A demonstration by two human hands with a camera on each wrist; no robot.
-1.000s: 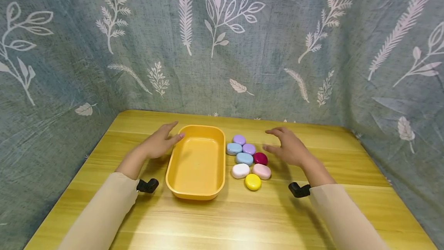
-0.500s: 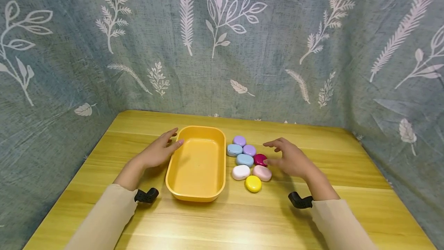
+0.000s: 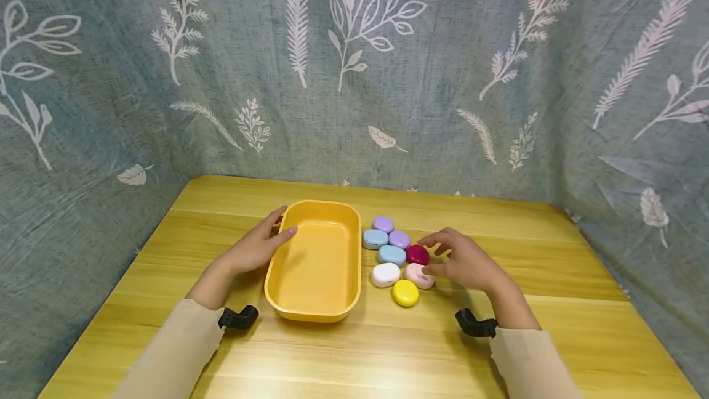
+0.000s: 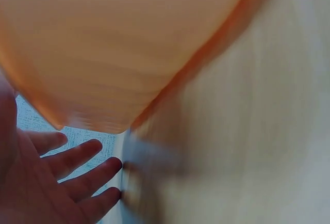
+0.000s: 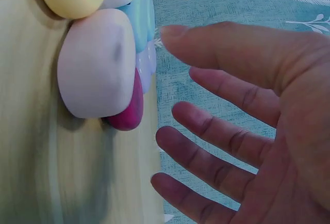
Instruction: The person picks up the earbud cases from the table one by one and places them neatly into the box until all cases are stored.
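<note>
The wood-grained table (image 3: 343, 362) is shining brightly along its near part, while a grey-blue cloth (image 3: 432, 109) is hanging behind it and along both sides, bearing pale leaf prints (image 3: 382, 137).

left hand (image 3: 256, 248) at yellow tray (image 3: 318, 273), right hand (image 3: 467, 261) near pink oval piece (image 3: 416, 278), wooden table (image 3: 354, 356)

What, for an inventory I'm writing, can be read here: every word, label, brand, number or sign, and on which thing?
None: no word, label, brand, number or sign can be read in any view.
Farther light-blue piece: a tiny dark mark, too small to tell whether it is writing.
Curtain: printed leaves and sprigs, no lettering visible.
</note>
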